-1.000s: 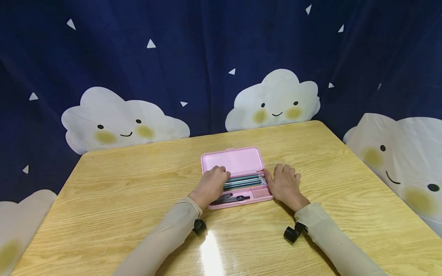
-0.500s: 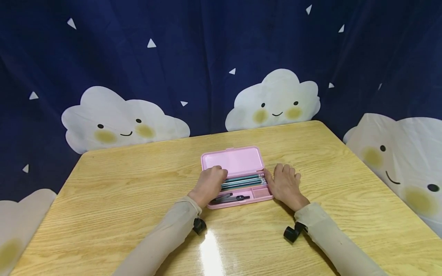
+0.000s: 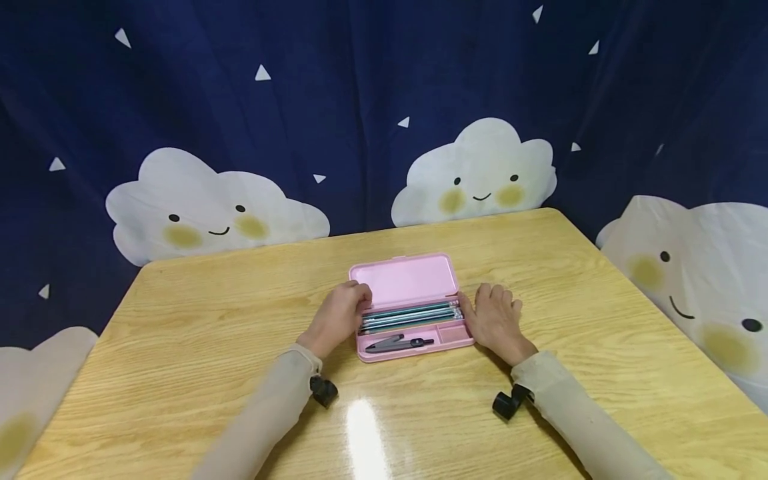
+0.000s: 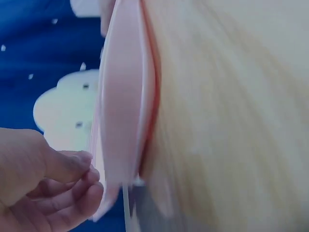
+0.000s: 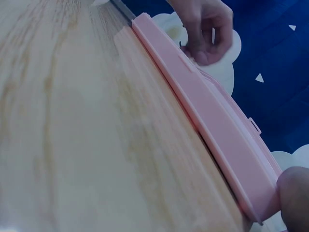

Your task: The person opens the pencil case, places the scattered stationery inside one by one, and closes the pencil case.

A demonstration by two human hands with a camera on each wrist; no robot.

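A pink pencil case [image 3: 408, 337] lies on the table with its lid laid back. Several dark green and pale pencils [image 3: 414, 316] lie side by side in its upper compartment. A grey compass [image 3: 399, 343] is in the front compartment. My left hand [image 3: 337, 319] is at the case's left end, near the pencil ends, its fingers loosely curled. In the left wrist view no thing shows between its thumb [image 4: 72, 162] and fingers. My right hand [image 3: 495, 321] rests at the right end, fingers extended on the table and thumb against the case's edge.
The wood-grain table [image 3: 228, 347] extends all around the case. Behind it hangs a dark blue curtain [image 3: 336, 80] with white clouds. A black wrist camera [image 3: 507, 404] hangs under the right sleeve and another [image 3: 324, 391] under the left.
My left hand has moved left from over the pencils to the case's left end, uncovering the pencil ends and the compass. My right hand and the case have stayed in place.
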